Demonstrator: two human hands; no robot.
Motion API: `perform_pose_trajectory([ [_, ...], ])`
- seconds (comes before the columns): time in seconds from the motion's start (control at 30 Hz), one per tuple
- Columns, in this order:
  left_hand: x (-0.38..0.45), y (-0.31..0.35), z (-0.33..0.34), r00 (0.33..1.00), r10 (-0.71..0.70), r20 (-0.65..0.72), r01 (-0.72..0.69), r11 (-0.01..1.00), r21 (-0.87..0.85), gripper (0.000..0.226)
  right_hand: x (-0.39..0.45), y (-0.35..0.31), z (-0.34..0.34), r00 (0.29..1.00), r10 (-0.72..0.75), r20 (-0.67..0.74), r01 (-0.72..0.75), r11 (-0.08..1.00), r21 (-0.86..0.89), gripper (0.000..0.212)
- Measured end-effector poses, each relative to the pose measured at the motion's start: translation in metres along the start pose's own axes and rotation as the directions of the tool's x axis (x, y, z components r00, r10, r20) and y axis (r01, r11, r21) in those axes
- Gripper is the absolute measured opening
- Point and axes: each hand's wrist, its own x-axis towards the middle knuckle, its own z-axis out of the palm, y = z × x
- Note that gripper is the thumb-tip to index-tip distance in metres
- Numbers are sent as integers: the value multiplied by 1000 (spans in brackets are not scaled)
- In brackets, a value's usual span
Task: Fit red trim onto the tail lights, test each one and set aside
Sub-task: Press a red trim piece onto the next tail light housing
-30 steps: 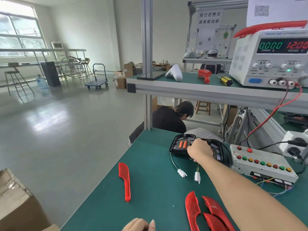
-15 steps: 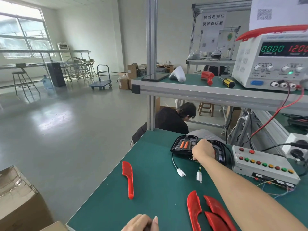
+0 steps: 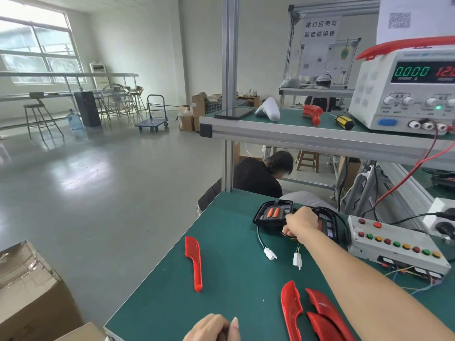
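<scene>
Our right hand [image 3: 301, 223] has slid a touch nearer on the black tail lights [image 3: 273, 214] at the far side of our green bench [image 3: 152, 306], fingers curled onto them. Left hand [image 3: 213, 328] at the near edge: grip unclear.

Left hand [image 3: 213, 328] cut off by bottom edge, right hand [image 3: 301, 223] hiding tail light [image 3: 273, 214] middle

The green bench [image 3: 221, 279] carries red trims [image 3: 193, 263], two tail lights [image 3: 272, 214], and a button box [image 3: 394, 244].
</scene>
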Motion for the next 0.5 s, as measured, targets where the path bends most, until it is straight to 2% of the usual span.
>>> perform_pose_trajectory([
  [0.07,-5,-3,-1,995,-11,97,14,999,-29,42,-4,3,2,998,-53,28,50,993,104,31],
  [0.23,-8,-4,-6,998,22,51,-20,998,-52,40,-32,16,1,988,-107,111,75,962,263,21],
  [0.37,-9,-1,-9,996,-23,89,30,997,-76,41,-81,31,-5,984,-120,134,45,885,464,20],
  [0.5,-10,2,-11,995,-62,74,69,993,-97,39,-138,62,-15,977,-171,123,88,860,502,20],
])
